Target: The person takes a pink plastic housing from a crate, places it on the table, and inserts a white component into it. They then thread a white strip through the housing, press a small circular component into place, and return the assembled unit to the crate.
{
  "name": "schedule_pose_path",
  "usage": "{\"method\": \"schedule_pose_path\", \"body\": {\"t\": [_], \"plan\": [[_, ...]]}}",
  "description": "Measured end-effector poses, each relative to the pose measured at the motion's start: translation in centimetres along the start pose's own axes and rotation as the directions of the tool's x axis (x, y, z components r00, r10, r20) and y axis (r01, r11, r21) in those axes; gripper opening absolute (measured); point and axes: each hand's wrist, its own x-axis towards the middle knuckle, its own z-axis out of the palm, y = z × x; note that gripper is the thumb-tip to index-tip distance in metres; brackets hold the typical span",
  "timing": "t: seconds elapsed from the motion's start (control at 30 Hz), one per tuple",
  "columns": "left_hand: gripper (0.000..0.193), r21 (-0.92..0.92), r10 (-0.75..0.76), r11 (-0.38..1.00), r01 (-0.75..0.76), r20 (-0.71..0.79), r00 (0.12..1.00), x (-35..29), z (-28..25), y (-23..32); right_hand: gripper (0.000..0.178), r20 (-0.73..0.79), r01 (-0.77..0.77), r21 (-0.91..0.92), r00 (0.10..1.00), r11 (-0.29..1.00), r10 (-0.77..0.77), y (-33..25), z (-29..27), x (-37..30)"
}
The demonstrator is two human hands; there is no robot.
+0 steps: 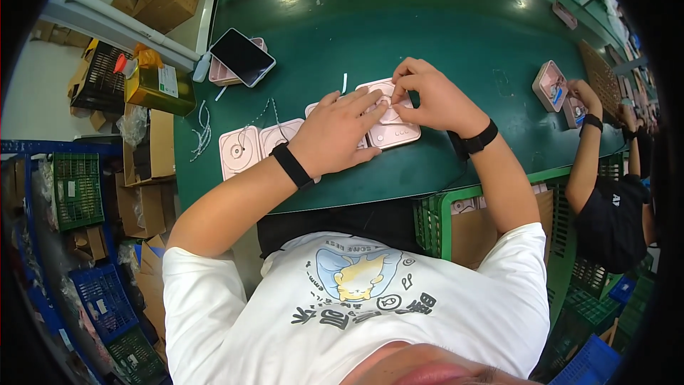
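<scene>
A row of pink plastic housings with round recesses lies along the near side of the green table; one housing (237, 151) is at its left end. My left hand (338, 132) rests palm down over the middle of the row, fingers stretched out, hiding much of what is under it. Its fingertips touch the right-hand pink housing (394, 135). Over that same housing's far part, my right hand (431, 96) bends thumb and fingers together in a pinch; anything between them is too small to make out. Thin grey-white cords (274, 110) lie by the left housings.
A phone (244, 57) lies on a pink tray at the far left, near a loose cord bundle (204, 128). Beyond the left edge stand a yellow can (160, 89) and cartons. A green crate (445, 224) is by my right side. Another person's hand (586, 96) works near pink boxes (550, 87).
</scene>
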Motion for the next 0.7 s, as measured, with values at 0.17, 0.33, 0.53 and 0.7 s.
{"method": "schedule_pose_path", "body": {"t": [0.17,0.33,0.53,0.7], "plan": [[0.082,0.046,-0.025,0.999,0.024,0.025,0.999,0.1,0.3,0.7,0.015,-0.042,0.045,0.024,0.998,0.999,-0.044,0.6,-0.1,0.4],[0.081,0.001,-0.018,1.000,0.018,0.002,1.000,0.3,0.3,0.4,0.015,-0.008,0.036,0.087,0.999,0.996,-0.035,1.9,0.4,0.6],[0.081,0.025,-0.015,1.000,0.016,-0.040,0.999,0.3,0.4,1.2,0.015,0.057,-0.024,0.236,0.998,0.972,0.011,2.5,0.3,1.2],[0.075,0.216,-0.024,0.976,0.028,-0.020,1.000,1.4,0.1,2.0,0.017,0.075,-0.012,0.255,0.997,0.967,-0.007,3.9,-0.1,1.4]]}}
